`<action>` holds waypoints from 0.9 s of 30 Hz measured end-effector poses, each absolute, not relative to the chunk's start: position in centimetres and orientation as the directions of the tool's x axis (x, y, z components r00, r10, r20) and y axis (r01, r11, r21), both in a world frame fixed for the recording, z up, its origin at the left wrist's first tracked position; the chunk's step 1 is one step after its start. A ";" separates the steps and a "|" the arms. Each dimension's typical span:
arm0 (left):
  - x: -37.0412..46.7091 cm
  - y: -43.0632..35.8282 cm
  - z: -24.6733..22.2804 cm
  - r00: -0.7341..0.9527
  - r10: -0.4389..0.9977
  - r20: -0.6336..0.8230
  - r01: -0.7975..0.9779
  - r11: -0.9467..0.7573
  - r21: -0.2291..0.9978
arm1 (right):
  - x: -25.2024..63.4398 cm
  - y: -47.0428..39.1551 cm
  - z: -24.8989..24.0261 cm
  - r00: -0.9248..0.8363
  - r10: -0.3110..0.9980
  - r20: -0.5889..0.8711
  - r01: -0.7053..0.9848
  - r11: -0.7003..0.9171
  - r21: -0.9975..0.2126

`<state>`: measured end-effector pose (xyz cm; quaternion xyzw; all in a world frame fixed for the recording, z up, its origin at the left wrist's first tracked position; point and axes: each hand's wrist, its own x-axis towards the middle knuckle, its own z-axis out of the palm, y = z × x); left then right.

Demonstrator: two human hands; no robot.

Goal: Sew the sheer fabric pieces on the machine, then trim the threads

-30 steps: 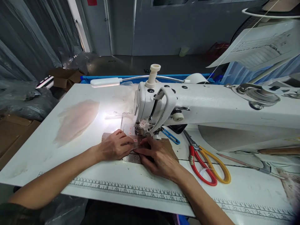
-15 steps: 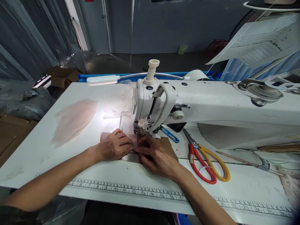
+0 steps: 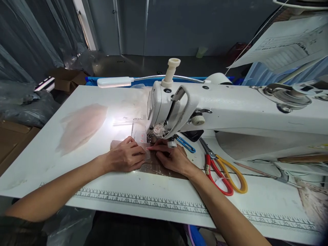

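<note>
Under the needle area of a white sewing machine (image 3: 176, 102) lies a strip of sheer brownish fabric (image 3: 164, 169). My left hand (image 3: 129, 155) rests palm down on its left part, fingers bent and pressing onto the cloth just left of the presser foot (image 3: 151, 138). From the right, my right hand (image 3: 173, 157) touches the fabric, index finger stretched toward the foot and thumb apart from it. A small pinkish mark shows by that fingertip. Part of the cloth is hidden beneath both hands. A pale fabric flower (image 3: 159, 130) sits on the machine head.
Right of the needle lie blue thread snips (image 3: 186, 145) and scissors (image 3: 225, 171) with red and yellow handles. Sheer pink fabric (image 3: 83, 128) lies on the left of the table. A lit lamp (image 3: 115, 82) hangs over it. A printed ruler (image 3: 143, 201) runs along the front edge.
My right hand has shifted slightly right and up, its index finger now straightened toward the presser foot. More of the brown fabric shows below it. The left hand stays nearly in place.
</note>
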<state>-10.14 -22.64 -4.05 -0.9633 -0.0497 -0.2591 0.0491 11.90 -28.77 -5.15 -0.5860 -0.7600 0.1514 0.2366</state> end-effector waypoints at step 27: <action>-10.0 -21.7 -4.2 0.889 0.103 0.446 0.100 -0.995 0.029 | 11.6 -29.4 -4.2 -0.396 0.893 0.213 0.882 0.435 -0.184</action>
